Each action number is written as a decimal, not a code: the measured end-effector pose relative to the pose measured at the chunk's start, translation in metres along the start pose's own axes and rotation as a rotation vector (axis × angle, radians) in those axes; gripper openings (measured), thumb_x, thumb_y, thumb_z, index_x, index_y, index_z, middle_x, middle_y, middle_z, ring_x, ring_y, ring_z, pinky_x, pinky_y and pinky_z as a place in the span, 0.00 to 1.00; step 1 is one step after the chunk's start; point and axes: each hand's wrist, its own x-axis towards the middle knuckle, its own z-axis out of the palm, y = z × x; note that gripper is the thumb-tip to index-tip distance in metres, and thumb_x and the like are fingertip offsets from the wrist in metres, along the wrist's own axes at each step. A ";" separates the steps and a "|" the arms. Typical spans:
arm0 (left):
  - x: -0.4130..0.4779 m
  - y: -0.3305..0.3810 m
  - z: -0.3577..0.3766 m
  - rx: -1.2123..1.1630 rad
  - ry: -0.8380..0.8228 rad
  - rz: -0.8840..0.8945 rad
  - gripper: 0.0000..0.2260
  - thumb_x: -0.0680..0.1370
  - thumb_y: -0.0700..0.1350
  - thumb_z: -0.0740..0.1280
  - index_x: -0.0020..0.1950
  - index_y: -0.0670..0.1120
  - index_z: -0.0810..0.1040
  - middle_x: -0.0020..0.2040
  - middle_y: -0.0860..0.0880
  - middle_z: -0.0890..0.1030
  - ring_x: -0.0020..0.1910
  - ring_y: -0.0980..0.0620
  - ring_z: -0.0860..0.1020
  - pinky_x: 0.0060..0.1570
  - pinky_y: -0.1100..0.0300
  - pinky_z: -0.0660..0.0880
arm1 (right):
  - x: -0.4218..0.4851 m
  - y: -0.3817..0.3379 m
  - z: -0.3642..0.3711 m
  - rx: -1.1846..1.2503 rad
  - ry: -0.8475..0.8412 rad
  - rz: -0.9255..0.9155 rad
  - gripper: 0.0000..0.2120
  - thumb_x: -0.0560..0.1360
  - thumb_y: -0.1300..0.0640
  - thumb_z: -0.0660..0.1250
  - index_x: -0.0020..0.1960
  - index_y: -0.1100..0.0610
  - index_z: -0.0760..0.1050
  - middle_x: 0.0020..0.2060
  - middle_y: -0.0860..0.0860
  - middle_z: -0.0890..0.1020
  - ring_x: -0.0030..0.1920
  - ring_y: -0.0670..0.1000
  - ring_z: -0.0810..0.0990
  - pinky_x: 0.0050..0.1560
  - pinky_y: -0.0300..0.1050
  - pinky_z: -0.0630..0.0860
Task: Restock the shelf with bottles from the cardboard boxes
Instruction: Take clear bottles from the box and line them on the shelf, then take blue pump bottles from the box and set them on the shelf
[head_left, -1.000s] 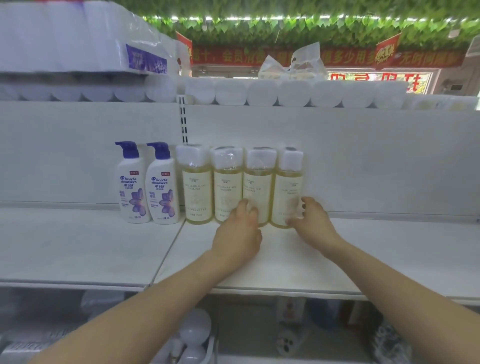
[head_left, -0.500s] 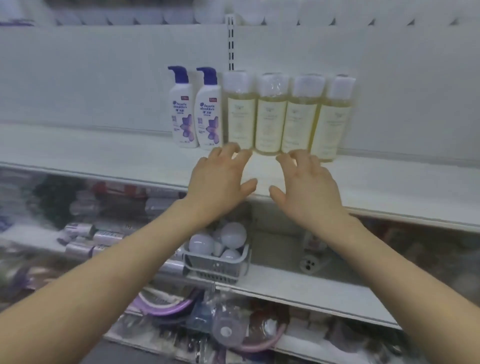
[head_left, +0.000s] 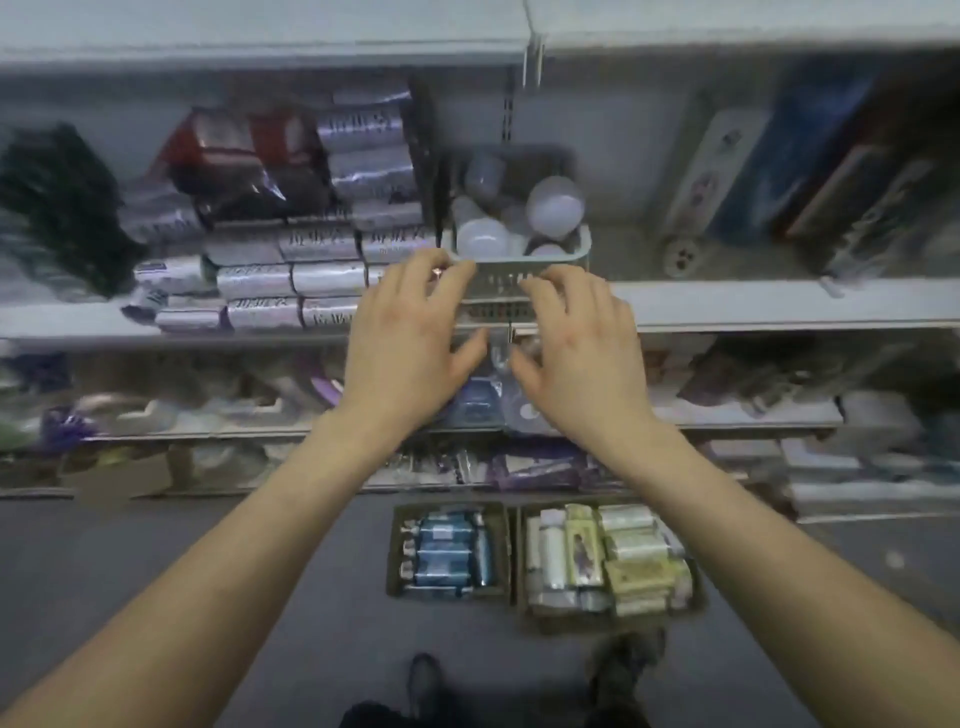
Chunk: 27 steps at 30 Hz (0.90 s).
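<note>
Both hands hover empty, the left hand and right hand with fingers loosely spread before a grey slotted plastic basket of white bulbs. On the floor below, the left brown cardboard box holds blue-labelled bottles on their sides, long axes left to right; the right brown cardboard box holds pale yellow and white bottles, some crosswise, some lengthwise. Blur hides which way caps point, and only the front lip of the white top shelf board shows.

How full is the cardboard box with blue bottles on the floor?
Looks full: blue-labelled bottles lie packed side by side across the cardboard box, its bottom hidden.
</note>
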 end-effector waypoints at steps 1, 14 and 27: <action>-0.017 -0.011 0.009 -0.003 -0.046 -0.009 0.27 0.77 0.53 0.72 0.74 0.45 0.75 0.69 0.42 0.76 0.65 0.38 0.76 0.60 0.40 0.76 | -0.013 -0.009 0.013 0.005 -0.035 0.030 0.27 0.74 0.49 0.70 0.70 0.58 0.74 0.67 0.58 0.76 0.65 0.63 0.75 0.60 0.59 0.74; -0.238 -0.087 0.176 -0.048 -0.738 -0.314 0.30 0.81 0.56 0.70 0.80 0.48 0.68 0.76 0.46 0.69 0.73 0.41 0.70 0.67 0.43 0.74 | -0.190 -0.023 0.199 0.101 -0.616 0.198 0.29 0.77 0.47 0.72 0.73 0.59 0.73 0.68 0.59 0.74 0.66 0.62 0.75 0.63 0.59 0.75; -0.417 -0.138 0.383 -0.039 -1.032 -0.452 0.31 0.81 0.59 0.67 0.80 0.50 0.65 0.78 0.47 0.67 0.75 0.42 0.69 0.69 0.45 0.73 | -0.314 0.000 0.439 0.166 -1.031 0.145 0.33 0.82 0.44 0.65 0.82 0.53 0.60 0.78 0.54 0.64 0.74 0.58 0.69 0.73 0.54 0.71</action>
